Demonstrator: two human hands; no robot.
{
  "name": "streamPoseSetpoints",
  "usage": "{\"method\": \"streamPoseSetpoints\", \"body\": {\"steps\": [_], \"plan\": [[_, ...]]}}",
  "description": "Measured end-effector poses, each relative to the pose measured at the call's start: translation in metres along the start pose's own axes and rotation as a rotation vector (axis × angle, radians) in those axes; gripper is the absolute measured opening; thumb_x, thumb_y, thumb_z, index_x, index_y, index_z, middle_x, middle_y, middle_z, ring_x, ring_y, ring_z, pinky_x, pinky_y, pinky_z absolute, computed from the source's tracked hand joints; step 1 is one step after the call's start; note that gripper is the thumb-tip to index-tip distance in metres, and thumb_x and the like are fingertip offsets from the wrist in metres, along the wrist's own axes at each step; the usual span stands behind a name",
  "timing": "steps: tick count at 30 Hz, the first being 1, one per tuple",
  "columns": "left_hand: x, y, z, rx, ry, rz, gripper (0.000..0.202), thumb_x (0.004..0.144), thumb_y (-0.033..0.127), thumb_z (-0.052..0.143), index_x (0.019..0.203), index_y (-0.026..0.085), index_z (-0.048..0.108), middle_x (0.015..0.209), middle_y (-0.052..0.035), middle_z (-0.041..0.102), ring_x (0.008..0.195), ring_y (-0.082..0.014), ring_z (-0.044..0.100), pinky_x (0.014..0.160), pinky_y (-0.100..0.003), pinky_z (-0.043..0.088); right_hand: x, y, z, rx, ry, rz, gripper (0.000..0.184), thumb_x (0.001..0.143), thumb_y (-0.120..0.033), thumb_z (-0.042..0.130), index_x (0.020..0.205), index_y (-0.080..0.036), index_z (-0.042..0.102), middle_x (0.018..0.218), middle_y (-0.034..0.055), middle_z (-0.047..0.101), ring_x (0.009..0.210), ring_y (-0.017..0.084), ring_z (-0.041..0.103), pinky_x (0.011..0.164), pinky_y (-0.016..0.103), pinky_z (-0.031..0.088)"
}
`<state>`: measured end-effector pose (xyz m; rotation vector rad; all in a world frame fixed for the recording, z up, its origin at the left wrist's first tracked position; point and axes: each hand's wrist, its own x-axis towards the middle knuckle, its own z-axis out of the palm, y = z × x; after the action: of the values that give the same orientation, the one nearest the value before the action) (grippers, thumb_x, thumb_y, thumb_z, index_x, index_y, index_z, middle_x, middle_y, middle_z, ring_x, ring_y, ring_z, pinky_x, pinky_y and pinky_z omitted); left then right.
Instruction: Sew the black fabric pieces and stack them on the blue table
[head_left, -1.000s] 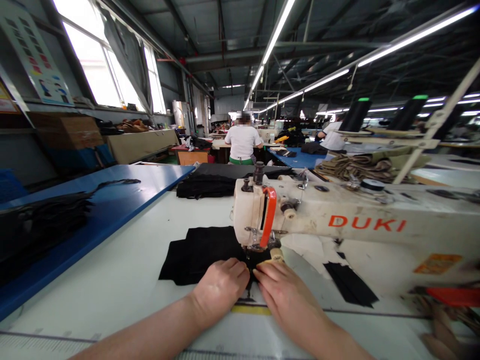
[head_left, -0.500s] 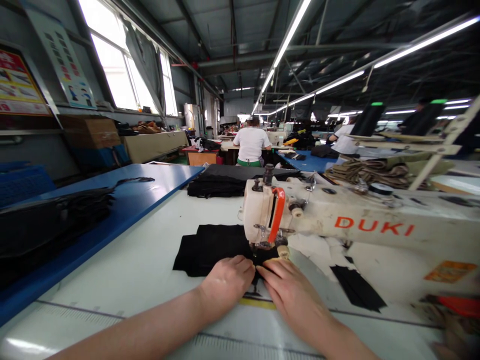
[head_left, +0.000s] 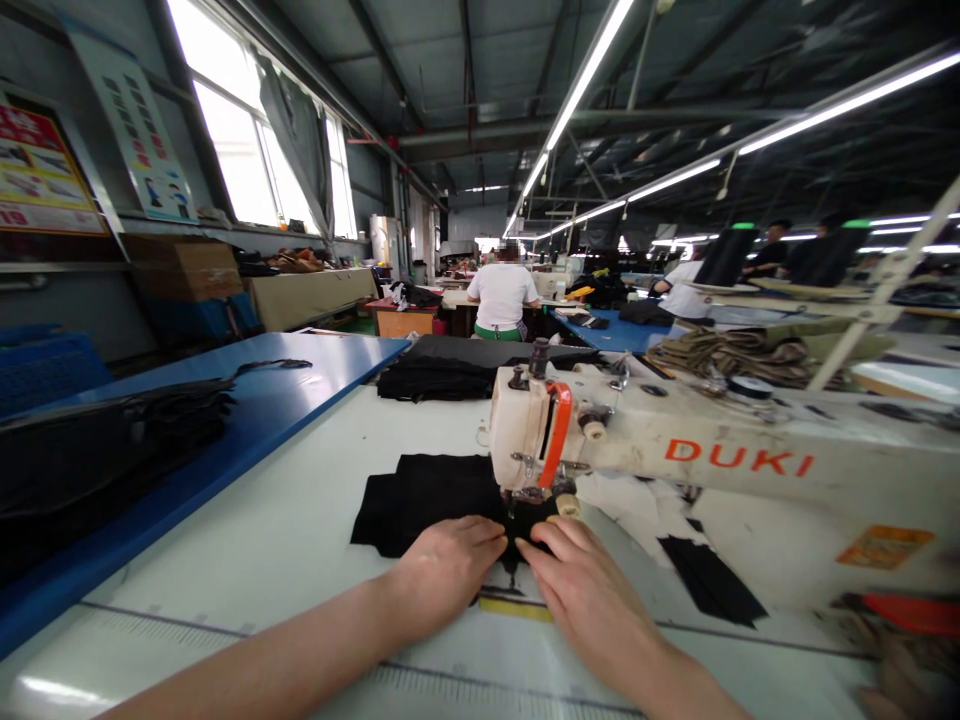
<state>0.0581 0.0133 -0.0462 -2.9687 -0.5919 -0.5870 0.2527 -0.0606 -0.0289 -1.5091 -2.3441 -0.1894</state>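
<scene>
2 hands at the black cloth beneath the sewing machine needle

The black cloth (head_left: 427,505) lies flat on the pale bench (head_left: 285,560), its right part running under the head of the sewing machine (head_left: 622,425), which reads "DUKI" in orange. The left hand (head_left: 448,562) is at the cloth's near edge, fingers bunched together and curled down. The right hand (head_left: 585,575) lies just across from it, fingers close together and reaching forward onto the cloth, near the needle. The fingertips of the 2 hands are close but apart; whether either pinches the cloth, I cannot tell.

Right of the right hand, black strips (head_left: 712,580) lie beside the machine's base. A yellow strip (head_left: 516,608) shows between the wrists. Behind the machine head sits a black cloth stack (head_left: 439,375); at left stands a blue bench (head_left: 330,365) with more dark cloth (head_left: 112,440). Farther off, a person in a white shirt (head_left: 502,295) faces away.
</scene>
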Motion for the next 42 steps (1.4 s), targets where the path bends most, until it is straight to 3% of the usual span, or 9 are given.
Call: {"method": "streamPoseSetpoints", "body": {"steps": [4,23,42], "plan": [[0.0,0.0,0.0,0.007,-0.012,-0.007,0.026,0.089,0.012,0.049,0.113,0.012,0.058,0.116,-0.0084,0.063,0.108,-0.0198,0.059,0.096,-0.033,0.046,0.001,0.0,0.001,-0.008,-0.027,0.0,0.027,0.086,-0.008,0.049,0.107,-0.018,0.063,0.09,0.0063,0.056,0.092,0.022,0.049,0.086,0.04,0.044],[0.008,-0.009,0.004,-0.02,-0.001,0.01,0.028,0.086,0.008,0.048,0.112,0.013,0.058,0.114,-0.0098,0.064,0.108,-0.0208,0.058,0.095,-0.035,0.048,0.007,0.002,-0.001,-0.013,0.0,0.029,0.027,0.087,-0.009,0.046,0.106,-0.019,0.062,0.09,0.0052,0.056,0.088,0.02,0.05,0.084,0.037,0.04],[0.016,-0.01,0.002,-0.028,-0.017,-0.029,0.026,0.085,0.006,0.049,0.108,0.014,0.059,0.11,-0.009,0.065,0.105,-0.0204,0.061,0.093,-0.035,0.05,0.008,0.003,0.006,-0.057,0.001,0.068,0.026,0.088,-0.012,0.046,0.107,-0.019,0.062,0.1,0.0083,0.057,0.091,0.022,0.05,0.089,0.041,0.038]]}}
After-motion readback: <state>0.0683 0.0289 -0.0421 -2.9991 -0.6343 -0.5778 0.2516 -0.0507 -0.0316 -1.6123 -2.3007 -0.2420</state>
